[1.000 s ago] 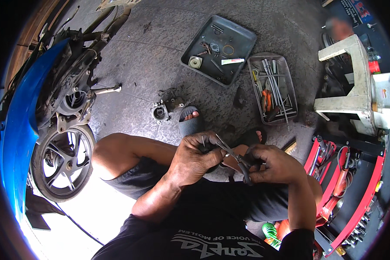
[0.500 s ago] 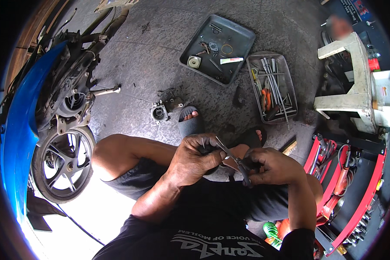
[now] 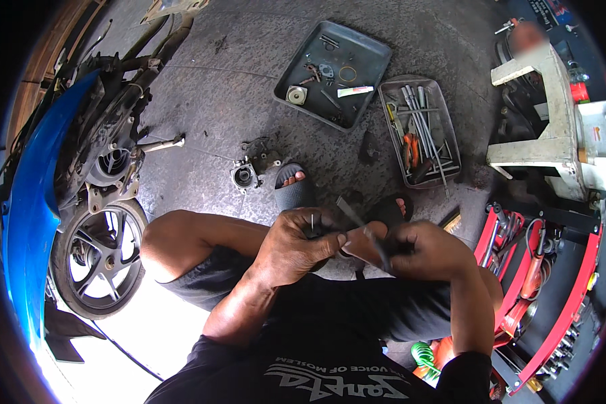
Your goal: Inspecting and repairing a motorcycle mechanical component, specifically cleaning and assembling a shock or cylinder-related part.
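Note:
My left hand (image 3: pixel 293 248) is closed, thumb pressed toward the fingers. A thin, pale pin-like piece (image 3: pixel 312 223) shows at its fingers; anything else held there is hidden. To the right, my right hand (image 3: pixel 427 250) grips scissors (image 3: pixel 354 217) with dark handles. Their blades point up and left, past my left thumb, and look nearly closed. Motion blurs the scissors and the right fingers. Both hands are above my lap, close together.
Ahead on the floor are a carburetor-like metal part (image 3: pixel 244 176), a dark tray (image 3: pixel 303 120) of small parts and a second tray (image 3: pixel 396 176) of tools. A partly dismantled blue motorbike (image 3: pixel 30 168) stands left. At right are a whitish stool (image 3: pixel 549 101) and a red toolbox (image 3: pixel 572 296).
The scissors' blades have swung up, away from my left fingertips, and come closer together. My right hand has shifted slightly and is now blurred. My left hand stays nearly in place.

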`<state>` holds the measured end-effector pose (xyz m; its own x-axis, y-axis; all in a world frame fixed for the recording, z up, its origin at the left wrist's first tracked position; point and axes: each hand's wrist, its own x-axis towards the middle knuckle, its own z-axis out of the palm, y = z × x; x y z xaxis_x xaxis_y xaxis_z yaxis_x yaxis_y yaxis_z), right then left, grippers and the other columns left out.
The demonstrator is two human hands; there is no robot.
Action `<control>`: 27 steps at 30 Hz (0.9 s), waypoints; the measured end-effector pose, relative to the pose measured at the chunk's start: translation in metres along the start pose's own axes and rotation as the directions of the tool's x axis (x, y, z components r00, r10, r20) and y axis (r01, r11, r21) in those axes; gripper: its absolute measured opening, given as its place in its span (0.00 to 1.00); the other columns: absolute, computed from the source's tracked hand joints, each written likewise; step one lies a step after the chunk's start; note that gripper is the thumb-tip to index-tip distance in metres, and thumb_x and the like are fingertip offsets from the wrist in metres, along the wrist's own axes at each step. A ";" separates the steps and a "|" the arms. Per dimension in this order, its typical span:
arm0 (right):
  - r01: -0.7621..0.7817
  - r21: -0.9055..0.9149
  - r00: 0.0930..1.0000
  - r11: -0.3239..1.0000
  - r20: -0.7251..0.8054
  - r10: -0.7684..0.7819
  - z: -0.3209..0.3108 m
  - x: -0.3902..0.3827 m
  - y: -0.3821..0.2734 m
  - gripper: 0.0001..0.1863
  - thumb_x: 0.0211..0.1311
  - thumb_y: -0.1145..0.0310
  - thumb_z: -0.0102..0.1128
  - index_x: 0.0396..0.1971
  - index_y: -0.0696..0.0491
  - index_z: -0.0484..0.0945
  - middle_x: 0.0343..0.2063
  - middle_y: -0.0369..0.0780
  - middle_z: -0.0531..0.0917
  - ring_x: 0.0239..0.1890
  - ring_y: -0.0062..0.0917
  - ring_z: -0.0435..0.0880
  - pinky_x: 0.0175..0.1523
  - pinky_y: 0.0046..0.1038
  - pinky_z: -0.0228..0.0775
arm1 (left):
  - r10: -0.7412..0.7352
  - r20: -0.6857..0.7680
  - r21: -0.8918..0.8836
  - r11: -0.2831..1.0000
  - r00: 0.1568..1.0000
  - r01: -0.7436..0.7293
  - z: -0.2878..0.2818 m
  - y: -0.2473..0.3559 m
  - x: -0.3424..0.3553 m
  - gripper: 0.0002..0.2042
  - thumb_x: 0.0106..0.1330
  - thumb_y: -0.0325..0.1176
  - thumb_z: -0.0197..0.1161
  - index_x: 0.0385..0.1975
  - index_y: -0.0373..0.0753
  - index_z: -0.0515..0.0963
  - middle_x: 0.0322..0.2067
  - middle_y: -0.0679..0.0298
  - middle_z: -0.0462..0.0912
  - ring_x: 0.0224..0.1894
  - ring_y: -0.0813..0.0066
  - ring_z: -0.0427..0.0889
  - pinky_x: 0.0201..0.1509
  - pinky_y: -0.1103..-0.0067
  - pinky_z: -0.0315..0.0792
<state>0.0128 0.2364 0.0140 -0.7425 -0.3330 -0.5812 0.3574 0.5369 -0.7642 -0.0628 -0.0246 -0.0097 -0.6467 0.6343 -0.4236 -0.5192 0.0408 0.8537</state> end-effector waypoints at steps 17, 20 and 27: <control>-0.046 0.077 0.736 0.996 -0.671 0.086 0.029 0.113 0.075 0.20 0.56 0.68 0.72 0.46 0.63 0.79 0.40 0.53 0.85 0.43 0.46 0.86 0.51 0.35 0.77 | -0.180 -0.200 -0.512 0.857 0.963 0.054 0.012 -0.017 0.014 0.07 0.63 0.31 0.72 0.34 0.37 0.82 0.23 0.71 0.78 0.25 0.85 0.73 0.30 0.86 0.65; 0.083 0.487 0.812 0.870 -0.539 0.224 0.033 0.073 -0.004 0.17 0.60 0.70 0.70 0.46 0.62 0.79 0.36 0.44 0.86 0.39 0.26 0.86 0.49 0.26 0.76 | -0.197 -0.275 -0.537 0.843 0.941 0.020 0.010 -0.012 0.012 0.06 0.64 0.31 0.71 0.33 0.37 0.81 0.23 0.71 0.77 0.24 0.85 0.72 0.30 0.86 0.65; 0.316 0.491 0.856 0.812 -0.516 -0.022 0.046 0.054 -0.036 0.08 0.66 0.72 0.65 0.40 0.59 0.79 0.29 0.33 0.82 0.27 0.09 0.76 0.31 0.13 0.68 | -0.212 -0.198 -0.650 0.760 0.957 0.033 0.016 -0.012 0.015 0.07 0.66 0.31 0.67 0.35 0.35 0.79 0.26 0.69 0.76 0.28 0.80 0.74 0.35 0.82 0.68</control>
<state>-0.0137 0.1635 -0.0031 -0.9359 0.1035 -0.3368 0.3333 -0.0500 -0.9415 -0.0571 -0.0037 -0.0215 -0.6199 0.4452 -0.6461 -0.7788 -0.4494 0.4376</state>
